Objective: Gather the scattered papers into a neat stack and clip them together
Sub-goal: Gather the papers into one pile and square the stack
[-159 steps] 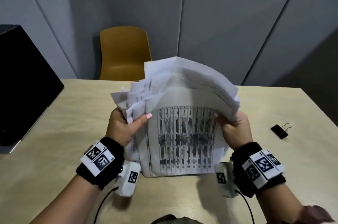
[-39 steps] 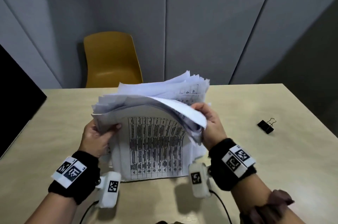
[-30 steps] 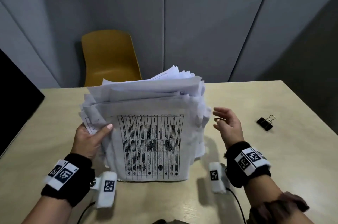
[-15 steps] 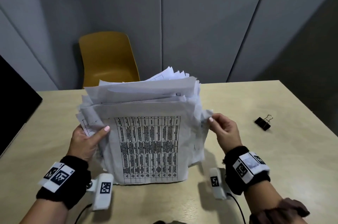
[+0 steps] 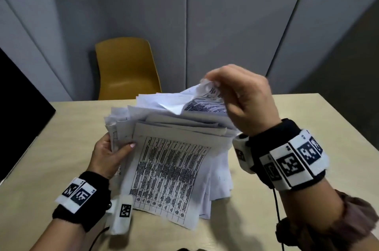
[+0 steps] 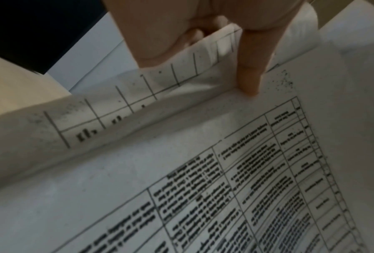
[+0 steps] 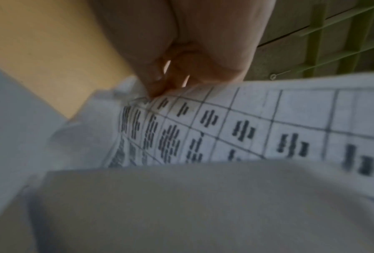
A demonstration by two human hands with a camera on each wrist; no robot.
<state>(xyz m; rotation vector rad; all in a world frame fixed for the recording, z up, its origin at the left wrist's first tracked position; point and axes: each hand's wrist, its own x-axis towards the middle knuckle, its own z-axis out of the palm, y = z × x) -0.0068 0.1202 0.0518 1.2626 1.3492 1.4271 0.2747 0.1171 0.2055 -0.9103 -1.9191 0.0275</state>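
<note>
yellow chair (image 5: 126, 68) behind table (image 5: 320, 125) | black panel (image 5: 18, 111) at left

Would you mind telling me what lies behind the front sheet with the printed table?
Behind the front sheet more papers fan out unevenly. The left hand holds their left edge; the right hand pinches a rear sheet's corner. How many sheets, and the tabletop under them, stays hidden.

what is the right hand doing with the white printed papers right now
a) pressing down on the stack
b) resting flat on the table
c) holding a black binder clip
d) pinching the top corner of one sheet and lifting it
d: the right hand pinches a crumpled corner of one sheet of the white printed papers, raised above the pile.
</note>
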